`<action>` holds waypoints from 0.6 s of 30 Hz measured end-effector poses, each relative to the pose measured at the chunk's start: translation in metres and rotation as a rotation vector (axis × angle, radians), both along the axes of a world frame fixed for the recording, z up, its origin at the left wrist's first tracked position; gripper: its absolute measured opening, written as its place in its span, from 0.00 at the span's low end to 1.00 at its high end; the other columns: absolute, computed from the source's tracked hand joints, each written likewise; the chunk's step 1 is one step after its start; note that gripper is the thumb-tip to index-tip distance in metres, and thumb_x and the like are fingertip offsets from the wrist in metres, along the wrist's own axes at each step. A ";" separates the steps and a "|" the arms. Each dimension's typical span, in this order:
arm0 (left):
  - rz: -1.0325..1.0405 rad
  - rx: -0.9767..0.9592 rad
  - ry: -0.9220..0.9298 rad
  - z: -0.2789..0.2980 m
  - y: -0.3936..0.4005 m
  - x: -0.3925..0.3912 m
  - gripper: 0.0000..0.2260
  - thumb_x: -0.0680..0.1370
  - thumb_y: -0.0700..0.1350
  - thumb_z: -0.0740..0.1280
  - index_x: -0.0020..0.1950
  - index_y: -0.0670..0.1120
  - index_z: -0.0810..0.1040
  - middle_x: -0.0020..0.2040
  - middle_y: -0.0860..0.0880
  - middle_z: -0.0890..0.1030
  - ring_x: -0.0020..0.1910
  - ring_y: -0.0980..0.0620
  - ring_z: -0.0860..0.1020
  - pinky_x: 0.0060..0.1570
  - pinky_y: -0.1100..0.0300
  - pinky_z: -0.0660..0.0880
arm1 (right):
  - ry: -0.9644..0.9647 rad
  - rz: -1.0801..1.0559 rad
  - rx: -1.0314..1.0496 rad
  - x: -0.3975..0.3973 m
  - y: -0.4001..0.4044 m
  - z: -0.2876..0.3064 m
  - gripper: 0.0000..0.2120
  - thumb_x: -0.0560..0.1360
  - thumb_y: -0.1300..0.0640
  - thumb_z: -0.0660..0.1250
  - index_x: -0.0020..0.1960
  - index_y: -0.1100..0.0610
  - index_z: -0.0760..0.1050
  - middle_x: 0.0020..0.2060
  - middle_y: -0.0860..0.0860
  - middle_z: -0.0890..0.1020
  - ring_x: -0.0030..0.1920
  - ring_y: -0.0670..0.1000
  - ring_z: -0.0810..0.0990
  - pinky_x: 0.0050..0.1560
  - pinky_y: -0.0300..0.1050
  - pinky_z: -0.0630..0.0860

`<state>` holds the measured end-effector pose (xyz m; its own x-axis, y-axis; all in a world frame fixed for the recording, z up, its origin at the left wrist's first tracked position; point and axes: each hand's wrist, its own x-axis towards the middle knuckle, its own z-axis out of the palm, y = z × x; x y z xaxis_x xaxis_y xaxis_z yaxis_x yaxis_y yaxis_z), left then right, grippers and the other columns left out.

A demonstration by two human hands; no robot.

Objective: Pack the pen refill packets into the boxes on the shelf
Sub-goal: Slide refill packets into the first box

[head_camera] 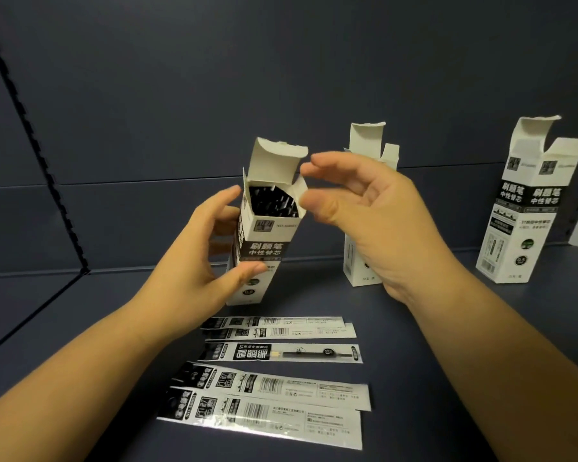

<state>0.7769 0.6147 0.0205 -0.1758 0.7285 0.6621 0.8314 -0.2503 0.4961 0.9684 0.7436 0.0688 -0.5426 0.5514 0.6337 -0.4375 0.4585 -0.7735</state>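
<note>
Dark blue-grey shelf board (414,328) runs under everything, backed by a wall of the same colour, with a notched black upright strip (30,135) slanting down at about ten o'clock.

Near the middle stands a tall white-and-black cardboard box (264,241), tilted slightly, its top flap folded up and back; dark packet ends show inside the open mouth. The left hand (194,261) grips this box around its lower half, thumb across the front face and fingers curled behind the left side. The right hand (374,215) hovers at about two o'clock from the box mouth, fingers loosely bent and apart, thumb just beside the small side flap; whether it touches the flap cannot be told, and it holds nothing.

A second white open-topped box (357,208) stands behind the right hand, mostly hidden. A third white-and-black open box (528,208) stands at three o'clock, well apart.

Five long flat black-and-white pen refill packets (281,355) lie on the shelf at six o'clock, below the held box, roughly parallel, the nearer ones overlapping.
</note>
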 end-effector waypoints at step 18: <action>-0.086 0.009 -0.071 0.009 0.004 0.002 0.41 0.74 0.44 0.73 0.75 0.71 0.52 0.64 0.67 0.75 0.62 0.62 0.79 0.56 0.68 0.77 | -0.104 0.049 0.173 -0.032 0.003 -0.018 0.19 0.79 0.65 0.68 0.66 0.50 0.76 0.65 0.47 0.79 0.65 0.45 0.78 0.60 0.41 0.78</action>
<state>0.7793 0.6184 0.0300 -0.1593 0.7372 0.6566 0.7696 -0.3238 0.5503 0.9368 0.7467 0.0504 -0.6332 0.4102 0.6563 -0.3849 0.5688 -0.7269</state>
